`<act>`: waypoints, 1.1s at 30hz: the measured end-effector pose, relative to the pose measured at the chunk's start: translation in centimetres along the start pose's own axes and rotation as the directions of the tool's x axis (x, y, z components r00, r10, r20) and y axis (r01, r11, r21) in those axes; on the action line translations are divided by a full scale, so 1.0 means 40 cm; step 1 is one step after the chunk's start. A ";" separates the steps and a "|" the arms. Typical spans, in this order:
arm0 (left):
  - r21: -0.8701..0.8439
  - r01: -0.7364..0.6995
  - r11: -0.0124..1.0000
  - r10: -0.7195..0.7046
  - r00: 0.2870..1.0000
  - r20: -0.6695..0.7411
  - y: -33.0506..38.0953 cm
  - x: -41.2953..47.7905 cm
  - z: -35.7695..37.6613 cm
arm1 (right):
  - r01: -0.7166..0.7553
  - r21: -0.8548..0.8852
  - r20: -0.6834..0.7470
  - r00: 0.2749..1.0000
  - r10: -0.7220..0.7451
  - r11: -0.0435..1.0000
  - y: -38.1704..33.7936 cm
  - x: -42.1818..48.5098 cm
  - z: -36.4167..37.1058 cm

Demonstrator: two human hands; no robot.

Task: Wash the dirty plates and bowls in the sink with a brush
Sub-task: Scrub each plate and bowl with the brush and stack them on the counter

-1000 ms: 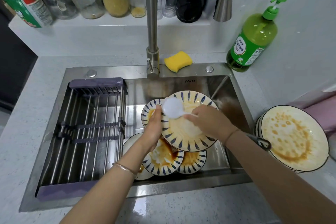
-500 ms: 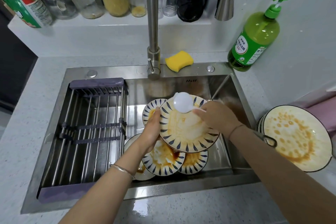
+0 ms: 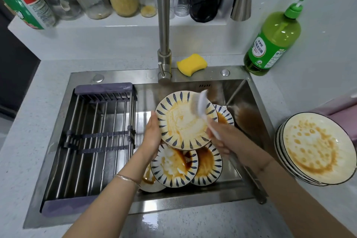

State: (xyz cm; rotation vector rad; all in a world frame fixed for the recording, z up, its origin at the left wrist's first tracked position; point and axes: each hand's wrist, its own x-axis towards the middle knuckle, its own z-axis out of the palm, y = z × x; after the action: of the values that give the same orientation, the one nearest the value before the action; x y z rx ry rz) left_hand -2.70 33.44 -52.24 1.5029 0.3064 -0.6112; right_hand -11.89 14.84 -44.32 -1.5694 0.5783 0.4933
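The left hand (image 3: 152, 137) grips the left edge of a round cream ceramic plate (image 3: 183, 121) with dark blue leaf marks around its border. The thumb is at the rim and the fingers go behind the plate, where I cannot see them. The plate is held tilted, directly in front of the tall steel tap (image 3: 164, 25), above the floor of the rectangular steel sink (image 3: 116, 77). Orange-brown sauce covers much of its face.

The right hand (image 3: 229, 141) is closed around the handle of a white plastic brush (image 3: 201, 105). The brush head is blurred and lies on the upper right part of the plate, in front of the tap and a little to its right.

Further in front of the tap, more patterned dirty plates (image 3: 173, 166) lie overlapping on the sink floor. Far to the right of the tap, a stack of dirty cream plates (image 3: 316, 149) with dark rims stands on the counter.

I judge the plate to be stiff, rather heavy and fragile, and with the greasy sauce it is probably slippery. A good hold is at the rim, thumb in front and fingers spread behind, on the side opposite to the brush, so the pressure does not turn it. If it slips, it would fall on the plates below and may chip. The brush seems light, with a rigid handle.
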 end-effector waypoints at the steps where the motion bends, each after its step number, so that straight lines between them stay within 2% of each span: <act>1: -0.009 0.008 1.000 -0.008 1.000 0.000 -0.003 0.004 -0.009 | 0.048 0.054 -0.095 0.995 -0.043 0.997 -0.001 -0.007 -0.012; 4: -0.063 0.068 0.996 -0.067 0.997 0.024 -0.010 0.001 -0.027 | 0.194 0.016 -0.398 0.901 -0.172 0.981 0.010 -0.018 -0.044; 6: -0.087 0.112 0.990 -0.106 0.991 0.077 -0.016 -0.006 -0.030 | 0.182 -0.007 -0.450 0.877 -0.166 0.983 0.025 -0.012 -0.054; 8: -0.103 0.137 0.985 -0.128 0.988 0.092 -0.019 -0.010 -0.028 | 0.120 0.071 -0.393 0.916 -0.083 0.990 0.033 -0.004 -0.049; 11: -0.076 0.167 0.983 -0.159 0.983 0.096 -0.011 -0.014 -0.020 | 0.021 0.252 -0.231 0.972 0.039 0.968 0.032 0.006 -0.037; 18: 0.127 0.127 0.984 -0.147 0.975 0.166 0.016 -0.019 -0.040 | -0.099 0.377 -0.107 0.983 0.150 0.921 0.034 0.007 -0.031; 21: 0.307 0.025 0.951 -0.087 0.978 0.192 0.022 -0.028 -0.043 | -0.099 0.485 -0.032 0.991 0.131 0.869 0.036 -0.003 -0.023; 23: 0.409 -0.147 0.900 0.086 0.983 0.164 0.028 -0.066 -0.029 | -0.094 0.538 -0.045 0.989 0.141 0.837 0.036 -0.010 -0.014; 25: 0.458 -0.373 0.807 0.290 0.926 0.243 0.033 -0.121 -0.011 | -0.078 0.579 -0.089 0.983 0.158 0.811 0.035 -0.015 -0.007; 26: 0.495 -0.488 0.719 0.364 0.871 0.330 0.032 -0.142 -0.002 | -0.063 0.585 -0.114 0.981 0.159 0.808 0.032 -0.017 -0.006; 27: 0.550 -0.593 0.588 0.410 0.805 0.430 0.025 -0.149 0.004 | -0.046 0.581 -0.135 0.979 0.152 0.812 0.028 -0.021 -0.004; 28: 0.596 -0.688 0.414 0.438 0.725 0.531 0.016 -0.146 0.007 | -0.029 0.572 -0.149 0.979 0.139 0.820 0.023 -0.024 0.000; 30: 0.613 -0.785 0.089 0.476 0.574 0.666 -0.005 -0.122 0.018 | -0.005 0.557 -0.163 0.980 0.115 0.831 0.013 -0.034 0.005; 31: 0.601 -0.800 0.007 0.509 0.520 0.686 -0.008 -0.111 0.024 | 0.000 0.559 -0.162 0.981 0.109 0.829 0.009 -0.036 0.007; 33: 0.577 -0.817 0.008 0.569 0.478 0.669 -0.006 -0.095 0.030 | 0.005 0.567 -0.154 0.983 0.099 0.824 -0.001 -0.043 0.008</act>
State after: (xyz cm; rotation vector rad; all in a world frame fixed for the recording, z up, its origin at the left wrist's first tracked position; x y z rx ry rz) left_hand -6.13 32.96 -50.28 2.2421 -1.2158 -0.0134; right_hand -13.19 15.29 -43.24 -1.0293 0.8178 0.1845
